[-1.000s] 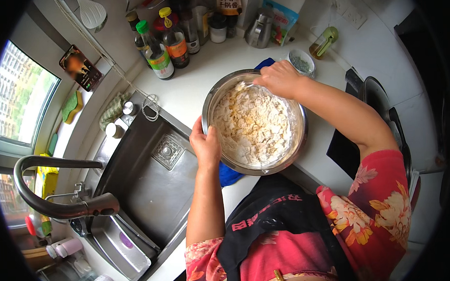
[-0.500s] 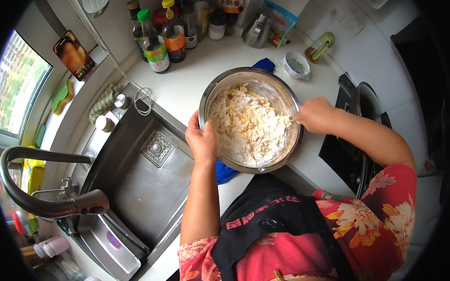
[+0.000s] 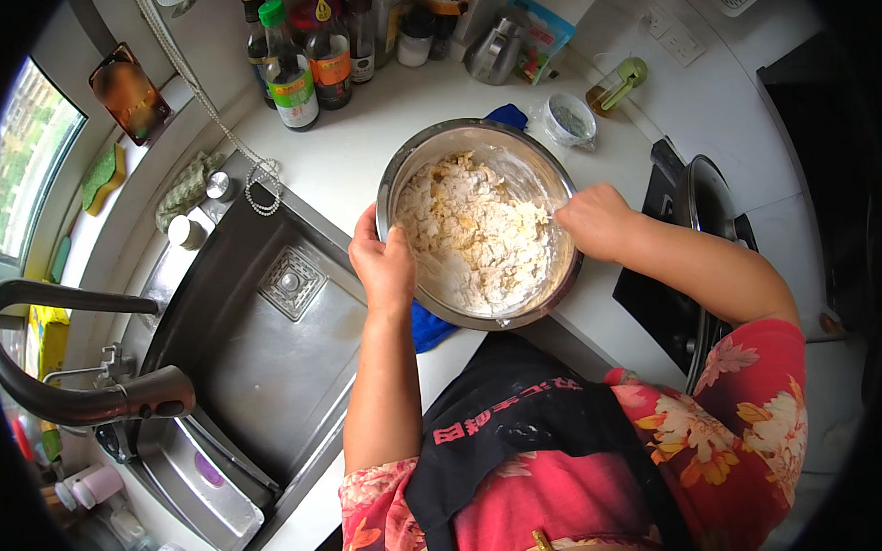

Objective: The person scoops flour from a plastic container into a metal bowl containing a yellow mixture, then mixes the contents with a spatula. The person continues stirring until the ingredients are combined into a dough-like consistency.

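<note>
A wide stainless steel mixing bowl sits at the counter's front edge, partly on a blue cloth. Inside lies a shaggy, crumbly flour mixture, white with yellowish patches. My left hand grips the bowl's left rim, thumb over the edge and fingers round the outer wall. At the opposite rim my right hand is closed in a fist around something thin that points into the flour; most of it is hidden, so its kind cannot be made out.
To the left is a steel sink with a pull-out faucet. Sauce bottles line the back beside a metal pot. A covered small bowl and an oil bottle stand behind; a lidded pan is right.
The whole view has shifted slightly, moving everything a little left and up. My right fist stays at the bowl's right rim, and the flour clumps lie somewhat differently.
</note>
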The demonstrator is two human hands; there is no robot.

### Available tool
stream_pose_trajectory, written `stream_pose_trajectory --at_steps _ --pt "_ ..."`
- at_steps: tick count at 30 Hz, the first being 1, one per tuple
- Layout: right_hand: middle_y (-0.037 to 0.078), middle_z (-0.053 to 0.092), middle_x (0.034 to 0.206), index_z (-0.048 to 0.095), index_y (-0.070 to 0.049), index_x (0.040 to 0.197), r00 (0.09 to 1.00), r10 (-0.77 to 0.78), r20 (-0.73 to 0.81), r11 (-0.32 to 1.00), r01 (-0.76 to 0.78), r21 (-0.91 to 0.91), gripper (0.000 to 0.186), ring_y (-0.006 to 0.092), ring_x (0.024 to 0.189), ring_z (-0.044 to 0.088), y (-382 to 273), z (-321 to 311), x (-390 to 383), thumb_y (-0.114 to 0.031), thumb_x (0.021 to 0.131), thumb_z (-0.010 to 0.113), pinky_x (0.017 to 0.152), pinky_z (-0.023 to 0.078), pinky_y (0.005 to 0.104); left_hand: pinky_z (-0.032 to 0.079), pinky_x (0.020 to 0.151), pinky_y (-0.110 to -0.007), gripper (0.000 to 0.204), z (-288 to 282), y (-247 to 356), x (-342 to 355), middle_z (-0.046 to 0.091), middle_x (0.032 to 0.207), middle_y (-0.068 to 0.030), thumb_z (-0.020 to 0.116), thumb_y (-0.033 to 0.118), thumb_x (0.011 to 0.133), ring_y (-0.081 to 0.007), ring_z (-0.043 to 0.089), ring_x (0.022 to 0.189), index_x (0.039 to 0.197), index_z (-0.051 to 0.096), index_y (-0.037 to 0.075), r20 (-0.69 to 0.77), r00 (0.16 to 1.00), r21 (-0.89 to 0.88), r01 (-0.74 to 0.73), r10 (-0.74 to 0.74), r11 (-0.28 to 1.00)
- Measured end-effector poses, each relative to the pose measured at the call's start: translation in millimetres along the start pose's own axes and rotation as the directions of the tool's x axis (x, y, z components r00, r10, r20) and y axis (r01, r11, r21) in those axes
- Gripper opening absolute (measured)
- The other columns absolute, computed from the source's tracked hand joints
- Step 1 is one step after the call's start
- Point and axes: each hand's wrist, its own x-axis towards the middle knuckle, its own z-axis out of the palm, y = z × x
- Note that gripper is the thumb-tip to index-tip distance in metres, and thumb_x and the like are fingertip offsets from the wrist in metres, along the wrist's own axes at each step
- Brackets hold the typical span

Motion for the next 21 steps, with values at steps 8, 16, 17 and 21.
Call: stream_pose_trajectory --at_steps 8,16,17,21 --pt "0.015 0.067 0.078 0.068 -0.005 0.08 0.987 0.032 0.156 0.971 -0.068 0.228 0.014 0.0337 0.08 0.066 -20.1 -14.6 -28.8 -0.007 0.074 0.056 0.07 0.052 0.0427 0.047 0.071 -0.026 0.032 2.8 -0.4 -0.6 0.067 0.086 -0.0095 0.057 0.0 0.078 -0.0119 0.058 0.072 0.109 0.06 -0.006 -0.04 0.998 -0.024 -0.055 0.054 0.998" --pt "0.017 0.066 0.079 0.068 -0.007 0.106 0.948 -0.225 0.225 0.723 0.008 0.691 0.026 0.025 0.071 0.063 -28.0 -14.8 -9.9 -0.011 0.086 0.053 0.068 0.048 0.0367 0.047 0.077 -0.027 0.03 5.8 1.8 -3.3 0.065 0.091 -0.0099 0.058 0.002 0.081 -0.0136 0.058 0.079 0.11 0.058 -0.007 -0.031 0.999 -0.1 -0.02 0.017 0.995" --pt "0.011 0.065 0.072 0.068 -0.006 0.108 0.957 -0.202 0.208 0.689 -0.013 0.725 0.027 0.0153 0.064 0.058 -29.3 -13.7 -5.1 -0.01 0.085 0.054 0.062 0.046 0.0309 0.046 0.079 -0.028 0.031 5.4 2.2 -4.7 0.064 0.094 -0.0106 0.058 0.003 0.082 -0.0144 0.058 0.084 0.112 0.057 -0.006 -0.021 1.0 -0.135 -0.019 0.016 0.991" --pt "0.014 0.069 0.088 0.069 -0.008 0.108 0.964 -0.086 0.251 0.539 -0.167 0.826 0.026 0.0184 0.08 0.064 -25.3 -20.2 -1.9 -0.013 0.086 0.056 0.073 0.049 0.0318 0.04 0.091 -0.029 0.039 4.4 -17.7 -21.6 0.054 0.116 -0.0136 0.054 0.005 0.087 -0.0175 0.052 0.103 0.124 0.045 -0.005 -0.043 0.998 -0.172 -0.052 0.045 0.984"
